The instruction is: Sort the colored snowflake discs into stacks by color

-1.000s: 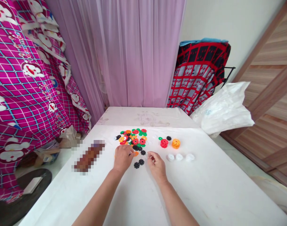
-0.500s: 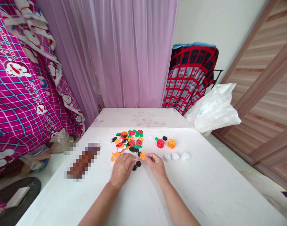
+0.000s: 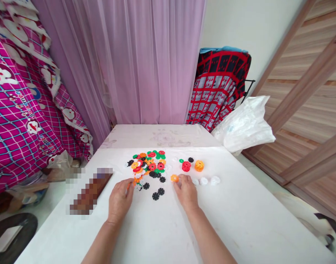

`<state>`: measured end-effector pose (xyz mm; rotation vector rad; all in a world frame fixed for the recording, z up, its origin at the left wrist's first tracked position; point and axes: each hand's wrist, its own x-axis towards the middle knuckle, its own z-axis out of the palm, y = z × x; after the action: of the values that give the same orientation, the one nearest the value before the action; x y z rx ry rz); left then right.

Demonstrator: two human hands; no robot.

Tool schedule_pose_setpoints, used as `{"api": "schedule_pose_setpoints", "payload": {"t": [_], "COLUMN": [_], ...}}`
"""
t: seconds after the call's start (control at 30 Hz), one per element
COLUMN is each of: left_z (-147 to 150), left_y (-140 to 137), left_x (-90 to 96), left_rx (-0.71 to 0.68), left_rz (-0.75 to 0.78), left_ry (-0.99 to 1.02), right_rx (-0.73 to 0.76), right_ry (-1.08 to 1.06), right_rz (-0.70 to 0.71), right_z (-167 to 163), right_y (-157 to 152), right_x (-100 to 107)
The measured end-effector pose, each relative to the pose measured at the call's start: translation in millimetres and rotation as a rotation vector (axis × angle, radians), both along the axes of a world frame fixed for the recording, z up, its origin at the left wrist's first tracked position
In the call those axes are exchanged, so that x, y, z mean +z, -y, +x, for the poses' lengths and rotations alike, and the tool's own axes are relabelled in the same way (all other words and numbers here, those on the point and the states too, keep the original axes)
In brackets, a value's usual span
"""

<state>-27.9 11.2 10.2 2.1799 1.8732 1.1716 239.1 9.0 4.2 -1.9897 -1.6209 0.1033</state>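
Note:
My right hand point(image 3: 186, 193) pinches an orange flower-shaped disc point(image 3: 174, 178) between thumb and fingertips, just above the white tabletop. My left hand point(image 3: 120, 200) rests at the near left edge of a pile of flower discs point(image 3: 152, 166) in red, green, orange, black and white. Its thumb and fingers are a little apart over orange discs; the fingertips are partly hidden. Loose black discs point(image 3: 155, 196) lie between the hands. Beyond my right hand are a red stack of discs point(image 3: 186, 166) and an orange stack of discs point(image 3: 199, 165). White discs point(image 3: 203, 181) sit to its right.
A green disc point(image 3: 181, 161) and a black disc point(image 3: 191, 160) lie behind the stacks. A blurred-out brown object point(image 3: 87, 194) is at the table's left edge. A white plastic bag point(image 3: 245, 124) stands at the far right corner, before wooden doors point(image 3: 302, 95).
My hands have moved apart: the left went left to the pile's edge, the right moved slightly right with the orange disc. Black discs have spread near the pile. The view has shifted slightly.

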Motion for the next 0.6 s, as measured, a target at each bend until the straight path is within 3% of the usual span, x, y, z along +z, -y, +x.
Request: {"api": "schedule_pose_setpoints", "payload": {"t": [0.17, 0.4, 0.5, 0.6], "left_z": [-21.9, -22.4, -22.4, -22.8], "left_y": [-6.8, -10.9, -14.9, -18.9], "left_x": [-1.5, 0.0, -1.7, -4.2], "left_rx": [0.195, 0.203, 0.212, 0.218], "left_rz": [-0.105, -0.163, -0.175, -0.187], "left_ry": [0.132, 0.270, 0.346, 0.405], "right_rx": [0.061, -0.009, -0.006, 0.121], "right_ry": [0.153, 0.112, 0.118, 0.191], "right_rz": [-0.080, -0.130, -0.118, -0.140], "right_z": [-6.3, -5.2, -4.2, -4.7], "right_y": [-7.1, -9.9, -22.4, -51.8], "right_x": [10.1, 12.5, 25.6, 45.4]}}
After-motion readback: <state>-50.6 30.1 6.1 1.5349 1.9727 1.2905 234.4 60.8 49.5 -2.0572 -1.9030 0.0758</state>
